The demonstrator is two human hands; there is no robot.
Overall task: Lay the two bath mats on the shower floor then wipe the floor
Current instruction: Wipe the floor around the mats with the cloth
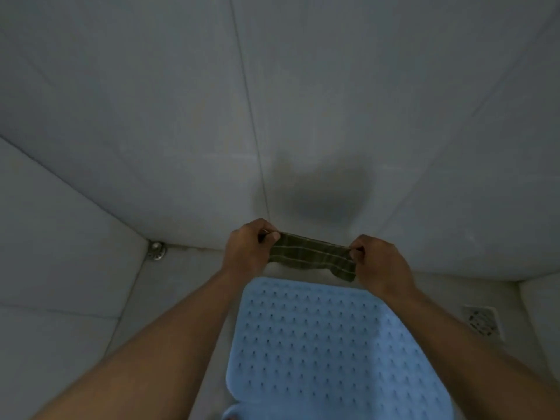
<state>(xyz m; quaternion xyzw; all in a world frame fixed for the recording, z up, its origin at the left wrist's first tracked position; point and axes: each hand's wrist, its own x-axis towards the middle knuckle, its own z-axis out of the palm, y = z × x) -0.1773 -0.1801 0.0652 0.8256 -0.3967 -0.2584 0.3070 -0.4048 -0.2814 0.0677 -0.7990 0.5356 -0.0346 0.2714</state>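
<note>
So right at the person's feet the pale blue rubber bath mat with rows of little holes (327,344) is lying flat on the light tiled shower floor (181,286). There's a second blue edge (239,412) peeking out at the very bottom, maybe the other mat, can't tell for sure, it's cut off by the frame.

Just past the mat's far edge, both hands are holding up a small dark green cloth with pale stripes (312,256), off the floor. The left hand (248,250) is pinching one end between thumb and curled fingers, the right hand (378,262) is clamped closed on the other end, and the cloth is being pulled fairly taut between them.

Looks to me like the mats part is mostly sorted and the wiping is coming up. If I were doing it, I'd be folding that cloth into a flat pad before pressing it down, then working from the wall corner back toward the square metal floor drain (481,322) on the right, going round the mat rather than over it so it isn't getting dragged.

Further back there's a small round metal fitting (157,250) in the left corner, then just grey wall tiles (363,86).
</note>
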